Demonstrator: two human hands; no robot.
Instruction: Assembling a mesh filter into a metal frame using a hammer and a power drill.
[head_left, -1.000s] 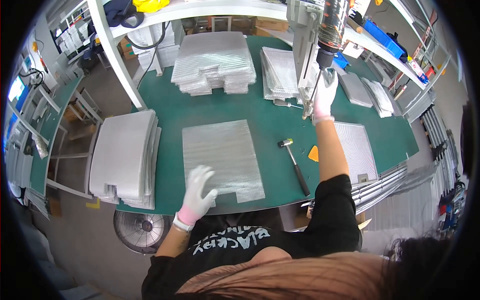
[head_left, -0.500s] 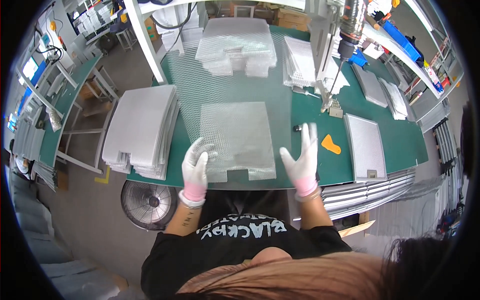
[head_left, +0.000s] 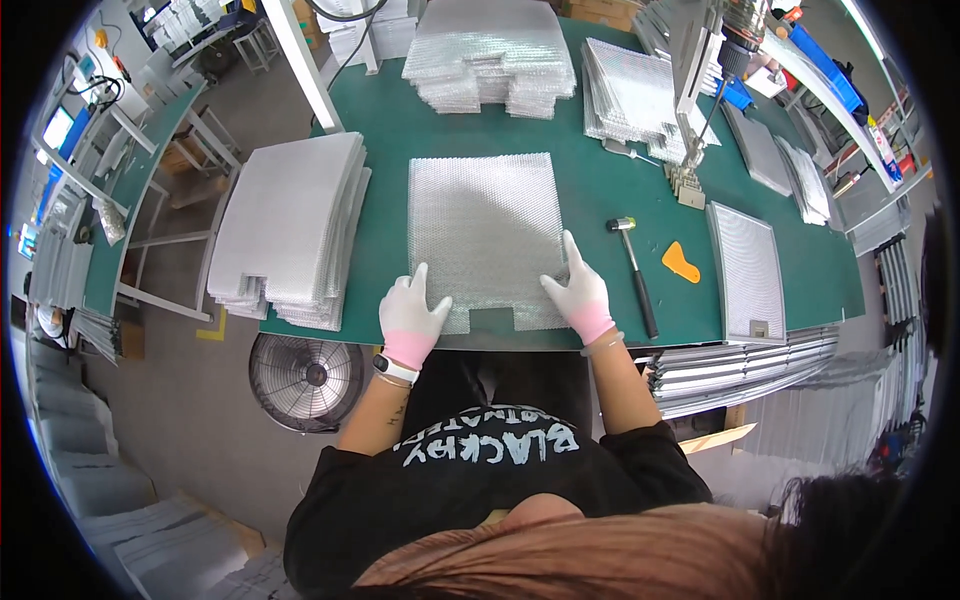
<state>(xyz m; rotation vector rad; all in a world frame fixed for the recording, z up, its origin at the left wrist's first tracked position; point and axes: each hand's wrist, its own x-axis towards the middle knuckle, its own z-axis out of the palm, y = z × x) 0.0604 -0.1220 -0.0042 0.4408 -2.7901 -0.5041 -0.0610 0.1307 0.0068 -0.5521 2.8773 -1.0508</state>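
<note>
A silver mesh sheet (head_left: 485,225) with a notch in its near edge lies flat on the green table in front of me. My left hand (head_left: 412,318), in a white and pink glove, is at the sheet's near left corner, thumb and forefinger spread. My right hand (head_left: 582,300), gloved the same way, touches the right edge near the other corner, its thumb over the mesh and forefinger stretched along the edge. Neither hand is wrapped round anything. Whether more sheets lie under this one I cannot tell.
Notched sheets are stacked at the left (head_left: 285,210) and far side (head_left: 490,45). To the right lie a hammer (head_left: 640,285), an orange scraper (head_left: 681,262) and a framed mesh panel (head_left: 750,270). A power driver (head_left: 742,30) hangs above a metal fixture (head_left: 686,185). A floor fan (head_left: 312,375) stands below left.
The translucent mesh sheet that hung blurred above the table now lies flat before me. Both hands have come down to its near corners. The hammer, partly hidden before, now shows fully.
</note>
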